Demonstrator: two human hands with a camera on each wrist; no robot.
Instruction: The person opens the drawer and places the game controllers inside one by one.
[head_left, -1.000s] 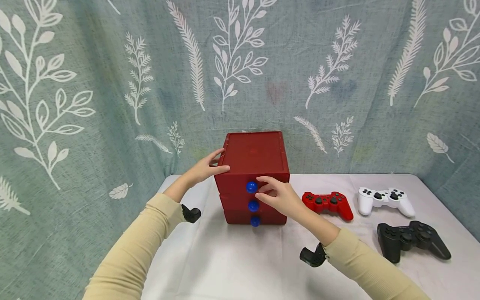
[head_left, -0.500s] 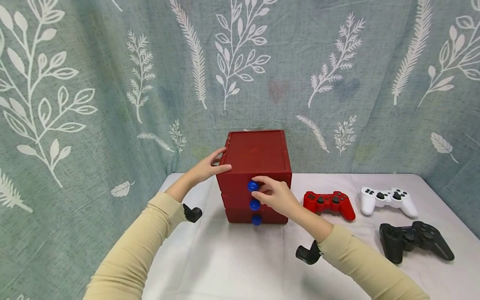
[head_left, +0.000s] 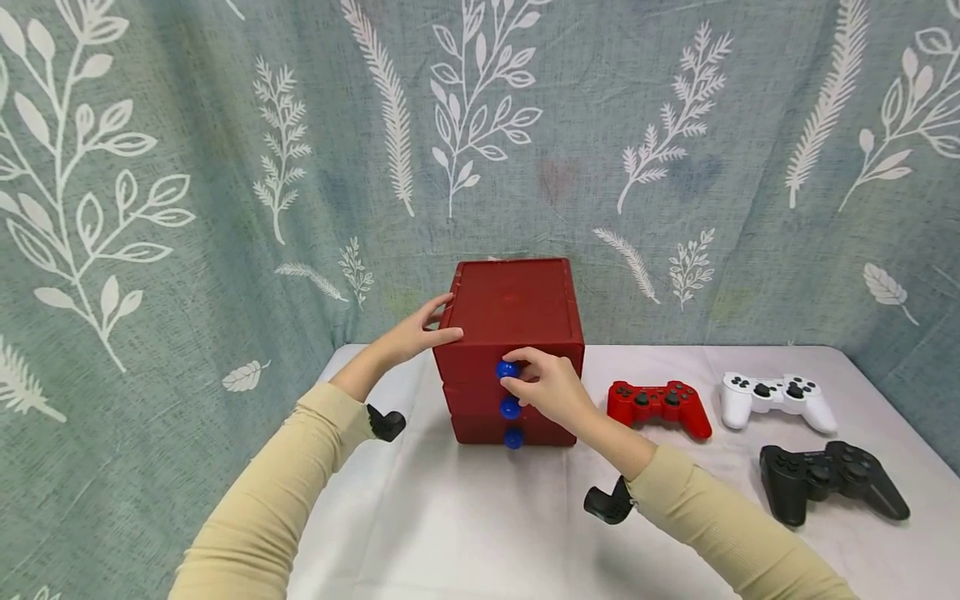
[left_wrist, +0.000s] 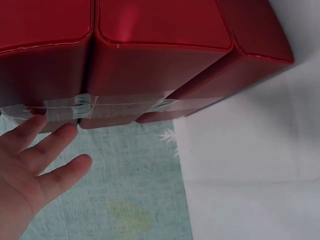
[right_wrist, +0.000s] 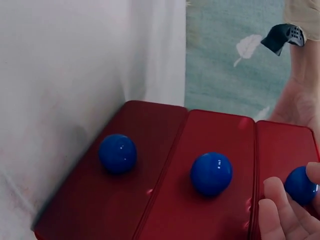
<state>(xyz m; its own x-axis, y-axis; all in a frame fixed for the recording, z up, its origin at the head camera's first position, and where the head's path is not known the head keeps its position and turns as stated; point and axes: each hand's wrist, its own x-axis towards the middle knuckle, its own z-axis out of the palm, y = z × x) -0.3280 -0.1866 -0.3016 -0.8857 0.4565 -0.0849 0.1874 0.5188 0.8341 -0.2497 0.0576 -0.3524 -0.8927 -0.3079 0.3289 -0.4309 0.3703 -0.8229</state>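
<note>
A dark red three-drawer box (head_left: pixel 513 300) stands on the white cloth, with one round blue knob on each drawer front. My right hand (head_left: pixel 555 390) pinches the top blue knob (head_left: pixel 506 370) between thumb and forefinger; in the right wrist view this knob (right_wrist: pixel 299 186) is partly hidden by fingers. Below it, the middle knob (head_left: pixel 510 407) and bottom knob (head_left: pixel 513 438) are untouched. With fingers spread, my left hand (head_left: pixel 408 340) lies at the box's upper left edge. Clear tape (left_wrist: pixel 125 102) runs along the box's side in the left wrist view. All drawers look closed.
Right of the box lie a red game controller (head_left: pixel 660 404), a white one (head_left: pixel 776 398) and a black one (head_left: pixel 828 479) nearer the front. A green leaf-patterned curtain (head_left: pixel 510 167) hangs behind the white-covered table (head_left: pixel 450 533).
My right hand has moved slightly left, and its thumb and forefinger have come from beside the top knob to pinch it. The left hand stays at the box's edge. The view has shifted slightly.
</note>
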